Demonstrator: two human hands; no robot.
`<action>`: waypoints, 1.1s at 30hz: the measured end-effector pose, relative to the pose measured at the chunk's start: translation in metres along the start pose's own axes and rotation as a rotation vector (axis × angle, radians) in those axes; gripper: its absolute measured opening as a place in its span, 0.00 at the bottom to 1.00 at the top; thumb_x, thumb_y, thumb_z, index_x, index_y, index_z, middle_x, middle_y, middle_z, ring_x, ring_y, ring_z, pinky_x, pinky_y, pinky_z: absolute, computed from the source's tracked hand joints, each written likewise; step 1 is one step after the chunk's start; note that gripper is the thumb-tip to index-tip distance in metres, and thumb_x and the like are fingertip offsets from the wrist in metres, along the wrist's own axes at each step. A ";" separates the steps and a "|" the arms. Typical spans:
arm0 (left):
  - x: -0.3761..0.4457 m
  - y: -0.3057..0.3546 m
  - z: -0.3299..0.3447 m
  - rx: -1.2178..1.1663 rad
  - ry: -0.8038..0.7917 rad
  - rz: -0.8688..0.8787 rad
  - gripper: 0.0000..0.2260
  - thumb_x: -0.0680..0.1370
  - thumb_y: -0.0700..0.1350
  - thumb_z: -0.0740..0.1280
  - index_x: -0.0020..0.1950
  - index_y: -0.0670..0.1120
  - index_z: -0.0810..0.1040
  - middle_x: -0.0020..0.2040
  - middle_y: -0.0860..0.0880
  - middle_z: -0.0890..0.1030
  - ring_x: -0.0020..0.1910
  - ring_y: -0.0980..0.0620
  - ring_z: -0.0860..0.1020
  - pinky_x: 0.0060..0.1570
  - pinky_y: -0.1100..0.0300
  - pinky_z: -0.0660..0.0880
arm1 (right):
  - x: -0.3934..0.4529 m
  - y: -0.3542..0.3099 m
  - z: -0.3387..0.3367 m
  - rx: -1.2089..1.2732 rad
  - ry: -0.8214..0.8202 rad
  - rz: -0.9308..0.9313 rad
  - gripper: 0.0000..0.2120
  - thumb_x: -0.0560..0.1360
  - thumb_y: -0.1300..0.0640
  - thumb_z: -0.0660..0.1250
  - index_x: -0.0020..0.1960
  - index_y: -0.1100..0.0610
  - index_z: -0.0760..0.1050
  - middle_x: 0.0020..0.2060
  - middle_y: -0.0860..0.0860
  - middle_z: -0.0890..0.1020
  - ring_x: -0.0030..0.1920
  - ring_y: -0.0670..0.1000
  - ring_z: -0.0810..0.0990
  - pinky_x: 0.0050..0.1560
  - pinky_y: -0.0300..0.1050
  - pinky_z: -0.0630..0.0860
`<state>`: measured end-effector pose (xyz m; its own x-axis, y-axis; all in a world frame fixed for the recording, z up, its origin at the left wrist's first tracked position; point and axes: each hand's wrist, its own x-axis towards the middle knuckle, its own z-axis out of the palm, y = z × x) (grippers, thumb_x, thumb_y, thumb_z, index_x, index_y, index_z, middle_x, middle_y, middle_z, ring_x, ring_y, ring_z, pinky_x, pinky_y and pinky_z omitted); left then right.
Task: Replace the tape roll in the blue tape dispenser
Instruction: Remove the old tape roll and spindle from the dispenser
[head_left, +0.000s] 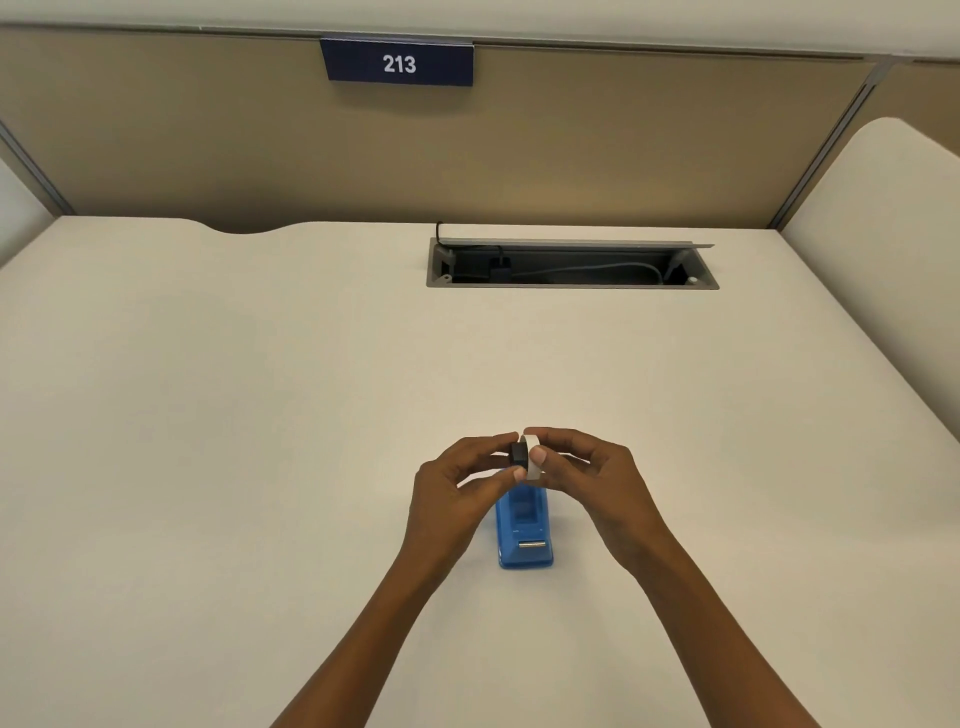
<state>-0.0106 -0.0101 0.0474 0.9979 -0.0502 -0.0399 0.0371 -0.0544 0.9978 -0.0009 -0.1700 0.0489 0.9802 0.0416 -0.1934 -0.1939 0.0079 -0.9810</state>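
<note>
The blue tape dispenser (523, 532) stands on the white desk, its metal cutter toward me and its roll cradle showing no roll. Just above its far end my two hands meet. My right hand (587, 475) pinches a white tape roll (533, 457) held on edge. My left hand (460, 480) grips a small black hub (518, 453) pressed against the roll's left side. Whether the hub sits inside the roll's core I cannot tell. Both hands hover clear of the dispenser.
The white desk (260, 415) spreads wide on all sides. A grey cable trough (571, 283) lies open at the back right, with a plug and cord inside. A tan partition with a "213" sign (398, 63) closes the back.
</note>
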 end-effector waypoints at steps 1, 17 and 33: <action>0.000 0.002 0.000 -0.017 0.015 -0.008 0.12 0.71 0.40 0.72 0.51 0.53 0.82 0.49 0.53 0.84 0.48 0.58 0.82 0.46 0.73 0.73 | 0.000 -0.001 0.001 0.004 -0.002 0.005 0.12 0.71 0.58 0.70 0.54 0.58 0.81 0.51 0.56 0.85 0.51 0.57 0.83 0.53 0.51 0.81; -0.002 0.010 0.007 -0.136 0.036 -0.134 0.09 0.72 0.42 0.71 0.50 0.52 0.82 0.48 0.53 0.84 0.48 0.58 0.81 0.44 0.74 0.75 | -0.007 -0.002 -0.001 -0.012 -0.007 -0.049 0.16 0.69 0.59 0.72 0.57 0.58 0.79 0.50 0.55 0.85 0.51 0.51 0.83 0.51 0.38 0.80; -0.005 0.014 0.009 -0.159 0.020 -0.240 0.09 0.72 0.46 0.69 0.51 0.49 0.83 0.48 0.50 0.86 0.46 0.53 0.83 0.64 0.46 0.71 | -0.010 0.002 -0.006 0.071 -0.079 -0.128 0.18 0.69 0.68 0.71 0.58 0.57 0.78 0.54 0.53 0.83 0.56 0.49 0.81 0.51 0.38 0.78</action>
<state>-0.0154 -0.0198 0.0615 0.9603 -0.0354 -0.2767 0.2788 0.0951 0.9556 -0.0112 -0.1769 0.0489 0.9915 0.1138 -0.0627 -0.0730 0.0889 -0.9934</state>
